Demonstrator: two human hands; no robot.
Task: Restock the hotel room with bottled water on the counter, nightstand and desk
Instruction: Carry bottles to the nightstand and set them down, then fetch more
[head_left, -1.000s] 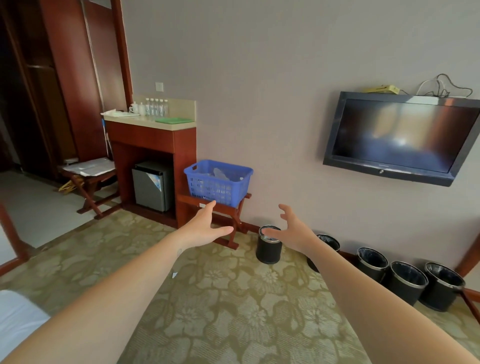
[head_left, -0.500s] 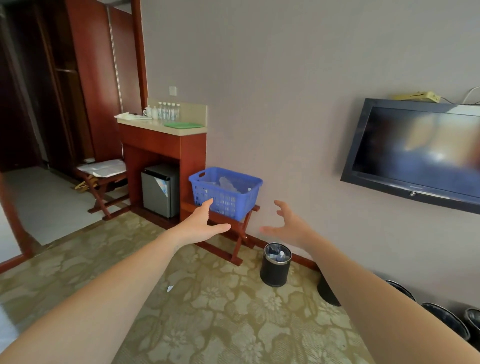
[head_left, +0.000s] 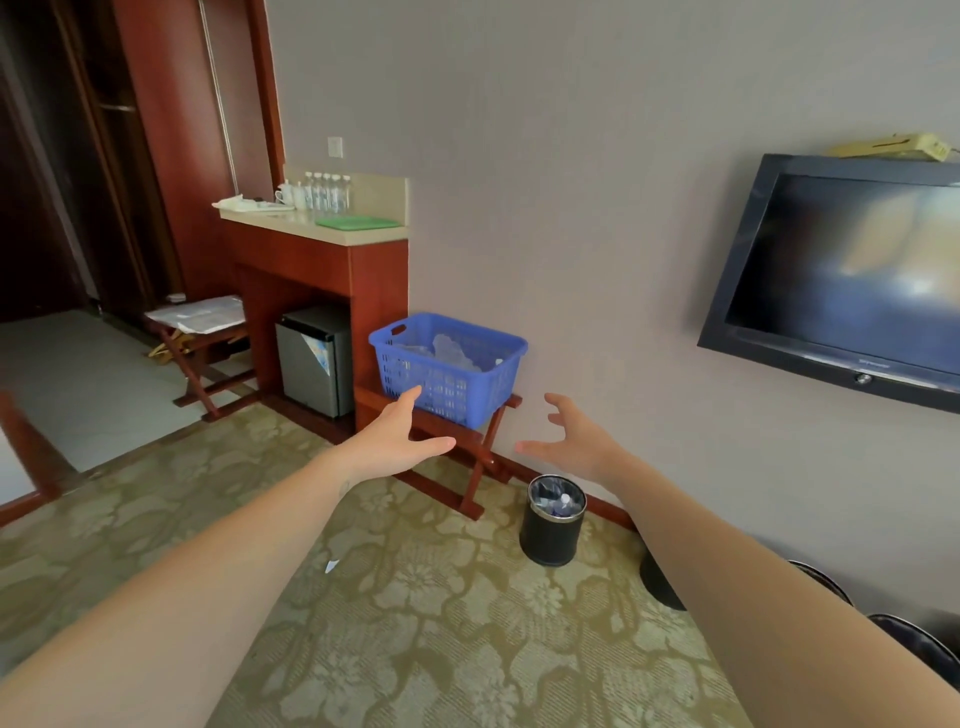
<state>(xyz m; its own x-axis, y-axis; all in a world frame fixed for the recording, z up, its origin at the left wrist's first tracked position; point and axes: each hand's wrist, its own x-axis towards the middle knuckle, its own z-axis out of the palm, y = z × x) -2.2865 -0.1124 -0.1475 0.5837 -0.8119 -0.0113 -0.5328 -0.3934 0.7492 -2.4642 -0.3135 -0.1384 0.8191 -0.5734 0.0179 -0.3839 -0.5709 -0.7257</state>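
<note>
Both arms reached forward: the left hand (head_left: 395, 441) spread flat, the right hand (head_left: 574, 441) loosely clawed, each holding nothing. Just beyond them a blue basket (head_left: 449, 366) sat on a wooden folding stand (head_left: 483, 447). Water bottles (head_left: 327, 191) stood on the counter (head_left: 332, 234) behind.

both arms reach forward, the left hand (head_left: 397, 441) and right hand (head_left: 574, 441) empty with fingers spread, apart from each other. beyond them a blue basket (head_left: 447, 366) sits on a folding wooden stand (head_left: 467, 441) against the wall. left of it a counter (head_left: 332, 231) carries a row of water bottles (head_left: 327, 191) and a green tray (head_left: 358, 222). a black bin (head_left: 553, 522) stands on the carpet (head_left: 441, 623) below the right hand.
</note>
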